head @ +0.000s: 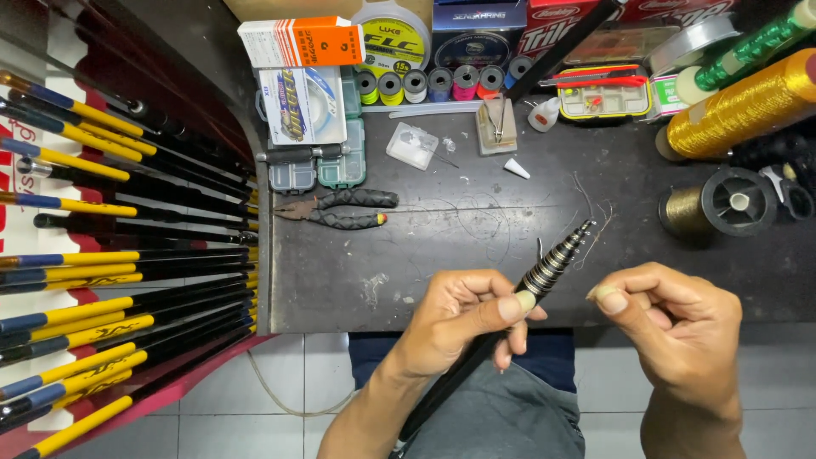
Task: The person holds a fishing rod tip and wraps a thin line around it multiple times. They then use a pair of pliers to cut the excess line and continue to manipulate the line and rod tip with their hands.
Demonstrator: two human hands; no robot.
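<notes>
Left hand (pixel 463 319) grips rod (pixel 544 274); right hand (pixel 671 327) pinches thin thread (pixel 595 225). Best kept taut, wraps tight. Pliers (pixel 340 209) on tabletop (pixel 476 229).

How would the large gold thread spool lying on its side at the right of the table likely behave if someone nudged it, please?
The gold thread spool lies on its side and is cylindrical, so it would probably roll. Its glossy wound thread looks slippery. It seems densely wound, so likely fairly heavy for its size.

At the counter's far edge lie a white-and-orange carton (pixel 299 42), a round yellow-and-black line spool label (pixel 393 42), a dark blue box (pixel 478 32) and a red box (pixel 552 30); nearer, left, a white-and-blue packet (pixel 302 105).
</notes>
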